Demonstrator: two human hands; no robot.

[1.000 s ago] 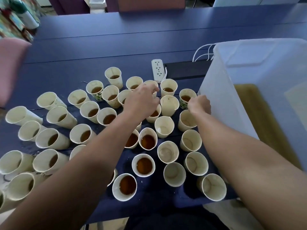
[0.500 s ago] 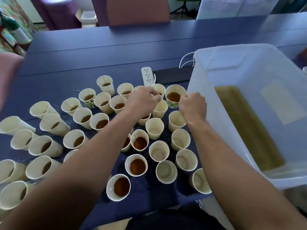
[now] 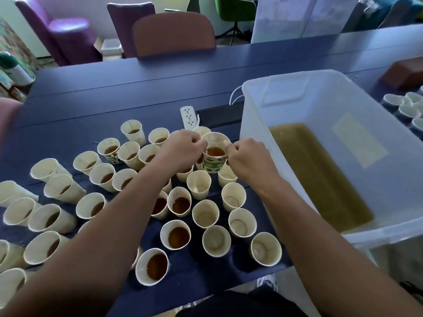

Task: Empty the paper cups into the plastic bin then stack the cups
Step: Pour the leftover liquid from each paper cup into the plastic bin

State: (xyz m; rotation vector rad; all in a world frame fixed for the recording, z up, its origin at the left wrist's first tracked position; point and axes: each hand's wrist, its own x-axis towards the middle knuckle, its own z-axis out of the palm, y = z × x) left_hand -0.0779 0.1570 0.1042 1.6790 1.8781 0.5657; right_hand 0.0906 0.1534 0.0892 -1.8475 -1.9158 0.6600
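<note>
Held cup: we see a green-patterned paper cup (image 3: 215, 153) with brown liquid inside, raised above the other cups, just left of the plastic bin's near wall.
Left hand: our left hand (image 3: 182, 150) pinches the cup's rim on its left side, fingers curled; the fingertips are hard to make out.
Right hand: our right hand (image 3: 248, 159) pinches the rim on the right side, fingers curled under, so we cannot see the pads.
Plastic bin: the translucent plastic bin (image 3: 256, 115) stands on the right of the table, with murky yellowish-brown liquid (image 3: 320, 177) pooled at its bottom; its near right corner is cut off by the frame.
Other cups: many paper cups (image 3: 176, 236) stand on the table, those at left mostly holding brown liquid, those nearest the bin mostly empty (image 3: 240, 221); our forearms hide several, and cups at the left edge are cut off.
Table: a dark blue table (image 3: 114, 88) carries everything.
Power strip: a white power strip (image 3: 188, 116) lies beyond the cups, its near end hidden behind the hand.
Far right: more cups (image 3: 409, 110), blurred and partly cut off.
</note>
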